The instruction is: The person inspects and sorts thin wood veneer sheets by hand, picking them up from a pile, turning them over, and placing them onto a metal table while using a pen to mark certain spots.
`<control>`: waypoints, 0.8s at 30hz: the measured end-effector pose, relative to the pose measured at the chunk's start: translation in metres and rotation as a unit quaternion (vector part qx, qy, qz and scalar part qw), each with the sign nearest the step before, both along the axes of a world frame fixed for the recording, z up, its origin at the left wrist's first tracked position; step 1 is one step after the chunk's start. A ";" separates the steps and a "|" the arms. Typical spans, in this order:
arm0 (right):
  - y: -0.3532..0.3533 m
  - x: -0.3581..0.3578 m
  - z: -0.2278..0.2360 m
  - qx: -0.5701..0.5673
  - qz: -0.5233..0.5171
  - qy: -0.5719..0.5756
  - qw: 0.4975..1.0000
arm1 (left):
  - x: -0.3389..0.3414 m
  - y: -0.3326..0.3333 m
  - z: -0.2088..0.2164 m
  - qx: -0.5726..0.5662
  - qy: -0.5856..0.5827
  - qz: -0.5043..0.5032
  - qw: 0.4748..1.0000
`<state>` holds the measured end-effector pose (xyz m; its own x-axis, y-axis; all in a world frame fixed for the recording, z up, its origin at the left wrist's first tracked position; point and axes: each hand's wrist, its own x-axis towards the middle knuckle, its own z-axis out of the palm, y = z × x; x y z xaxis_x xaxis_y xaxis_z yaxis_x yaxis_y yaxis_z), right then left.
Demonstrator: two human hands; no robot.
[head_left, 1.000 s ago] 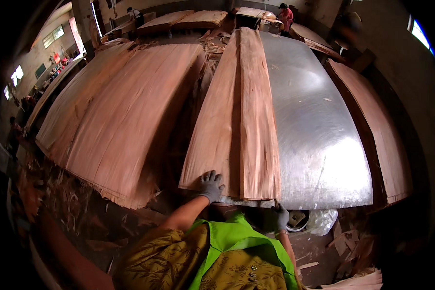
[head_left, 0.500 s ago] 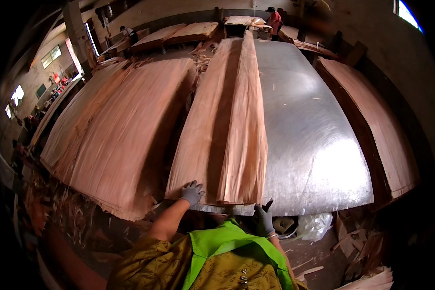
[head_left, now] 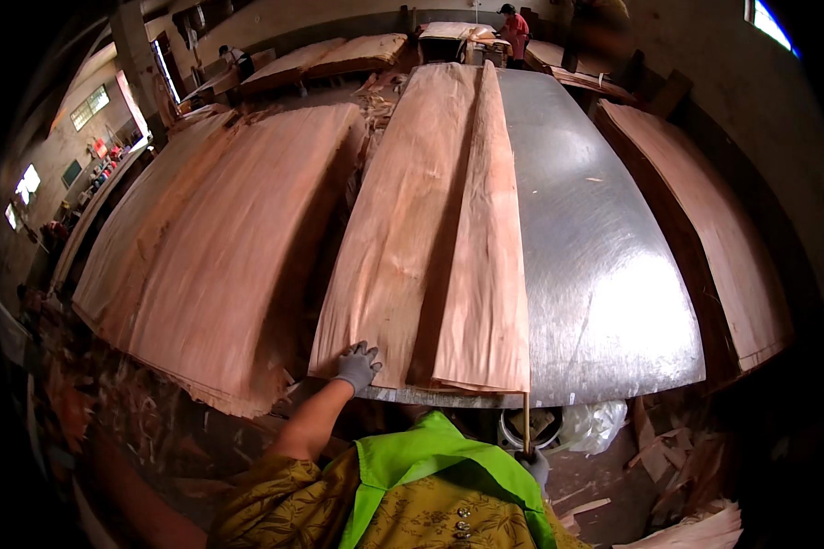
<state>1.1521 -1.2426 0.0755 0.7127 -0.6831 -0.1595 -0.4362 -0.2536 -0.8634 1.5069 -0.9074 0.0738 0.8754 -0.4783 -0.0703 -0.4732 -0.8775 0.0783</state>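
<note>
A long pinkish-brown wood veneer sheet lies lengthwise on a shiny metal-topped table. Along its right side is a raised, overlapping veneer strip, with a shadowed groove between them. My left hand, in a grey glove, rests with fingers spread on the sheet's near left corner. Below the table's front edge, my gloved right hand is closed on a thin wooden stick. The stick reaches up to the strip's near right corner; its far part cannot be made out. My apron partly hides the right hand.
Large veneer stacks stand to the left and right. Beneath the front edge are a bucket and a clear plastic bag. Veneer scraps litter the floor. A co-worker in red stands at the far end.
My right hand has moved down from the table's front edge and now grips the stick. The veneer strip has shifted right and lies wider and flatter. My left hand stays nearly in place.
</note>
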 end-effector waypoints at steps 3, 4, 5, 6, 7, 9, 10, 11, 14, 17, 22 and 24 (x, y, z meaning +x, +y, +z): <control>-0.002 -0.025 -0.010 -0.128 -0.037 0.077 0.988 | -0.003 -0.006 -0.001 -0.003 0.007 0.004 1.000; 0.004 -0.016 -0.008 -0.132 -0.048 0.078 0.987 | -0.004 -0.005 0.003 0.006 0.005 0.006 1.000; 0.006 -0.002 -0.006 -0.140 -0.060 0.077 0.985 | -0.004 -0.007 0.002 0.010 0.002 0.007 1.000; 0.006 0.008 -0.007 -0.148 -0.073 0.076 0.983 | -0.005 -0.009 0.003 0.003 0.007 0.007 1.000; 0.003 0.017 -0.017 -0.136 -0.064 0.043 0.988 | -0.003 -0.006 0.001 -0.004 0.010 0.010 1.000; -0.007 0.035 -0.038 -0.112 -0.055 -0.023 0.992 | 0.000 -0.012 0.003 -0.005 0.025 0.015 1.000; -0.007 0.038 -0.036 -0.073 -0.053 -0.049 0.995 | -0.001 -0.016 0.006 0.001 0.038 0.025 0.999; -0.005 0.044 -0.026 -0.034 -0.048 -0.079 0.995 | 0.001 -0.016 0.008 0.006 0.046 0.036 0.998; 0.004 0.054 0.030 0.130 -0.034 -0.085 0.987 | 0.004 -0.011 0.005 0.019 0.054 0.067 0.996; 0.011 0.060 0.083 0.312 -0.050 -0.096 0.944 | 0.005 -0.026 0.018 0.006 0.101 0.083 0.991; -0.025 0.054 0.043 0.786 0.077 -0.244 0.563 | 0.007 -0.022 0.021 0.023 0.042 0.090 0.995; -0.037 0.053 0.002 0.775 0.103 -0.234 0.578 | 0.008 -0.027 0.023 0.071 0.011 0.067 0.995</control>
